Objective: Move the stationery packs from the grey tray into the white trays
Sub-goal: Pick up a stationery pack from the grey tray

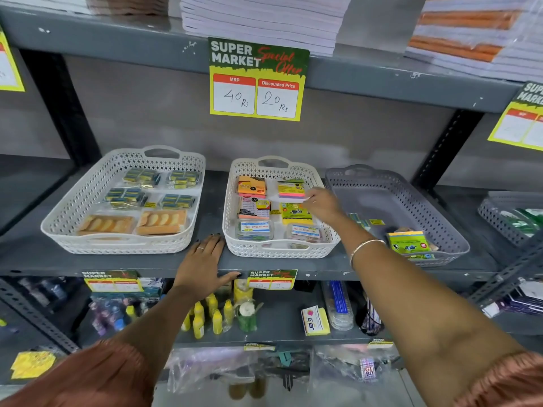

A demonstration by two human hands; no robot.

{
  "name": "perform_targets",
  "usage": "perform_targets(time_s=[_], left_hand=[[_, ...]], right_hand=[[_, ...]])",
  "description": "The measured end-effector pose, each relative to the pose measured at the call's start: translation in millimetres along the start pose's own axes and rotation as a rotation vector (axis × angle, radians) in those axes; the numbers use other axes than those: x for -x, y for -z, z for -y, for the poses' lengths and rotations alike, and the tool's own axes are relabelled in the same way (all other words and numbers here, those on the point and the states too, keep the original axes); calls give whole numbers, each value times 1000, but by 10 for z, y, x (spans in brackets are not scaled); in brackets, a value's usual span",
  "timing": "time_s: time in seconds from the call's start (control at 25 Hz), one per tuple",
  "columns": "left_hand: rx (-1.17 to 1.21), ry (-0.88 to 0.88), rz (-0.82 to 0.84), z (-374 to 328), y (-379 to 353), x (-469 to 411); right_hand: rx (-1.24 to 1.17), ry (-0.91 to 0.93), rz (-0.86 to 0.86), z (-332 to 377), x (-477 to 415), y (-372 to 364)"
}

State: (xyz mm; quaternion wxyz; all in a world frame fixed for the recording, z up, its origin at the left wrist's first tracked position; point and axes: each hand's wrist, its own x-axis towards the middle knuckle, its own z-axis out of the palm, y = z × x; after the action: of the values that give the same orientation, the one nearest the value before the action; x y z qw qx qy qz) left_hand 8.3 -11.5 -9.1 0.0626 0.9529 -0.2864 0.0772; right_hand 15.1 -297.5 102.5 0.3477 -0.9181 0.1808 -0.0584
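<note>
Three trays stand in a row on the grey shelf. The left white tray (pixel 73 201) holds several blue-yellow packs and two orange packs. The middle white tray (pixel 232 201) holds sticky-note pads and clip boxes. My right hand (pixel 323 205) reaches into its back right corner, fingertips pinching the edge of a yellow-pink sticky-note pack (pixel 291 188) that lies on the tray floor. The grey tray (pixel 411 195) on the right holds a green pack (pixel 408 243) at its front; my forearm partly hides other packs (pixel 365 222) in it. My left hand (pixel 202 262) lies flat on the shelf between the white trays.
A price sign (pixel 257 80) hangs from the shelf above, which carries stacked paper. Another perforated tray (pixel 499 218) sits at the far right. The shelf below holds yellow bottles (pixel 211 314), pads and bagged goods. Black uprights flank the bay.
</note>
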Motion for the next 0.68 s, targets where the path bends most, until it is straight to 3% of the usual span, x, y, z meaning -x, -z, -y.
perform_targets(time_s=[0.08, 0.16, 0.24, 0.4, 0.68], left_hand=[[-6, 0, 4, 3, -4, 0], [-10, 1, 8, 4, -4, -9], [-16, 0, 11, 3, -7, -18], [-22, 22, 36, 13, -32, -24], [-31, 13, 18, 0, -31, -31]], right_hand=[[94, -61, -311, -106, -91, 203], [327, -163, -424, -314, -152, 369], [484, -281, -359, -592, -222, 452], [483, -436, -95, -988, -263, 374], [437, -486, -157, -1144, -265, 286]])
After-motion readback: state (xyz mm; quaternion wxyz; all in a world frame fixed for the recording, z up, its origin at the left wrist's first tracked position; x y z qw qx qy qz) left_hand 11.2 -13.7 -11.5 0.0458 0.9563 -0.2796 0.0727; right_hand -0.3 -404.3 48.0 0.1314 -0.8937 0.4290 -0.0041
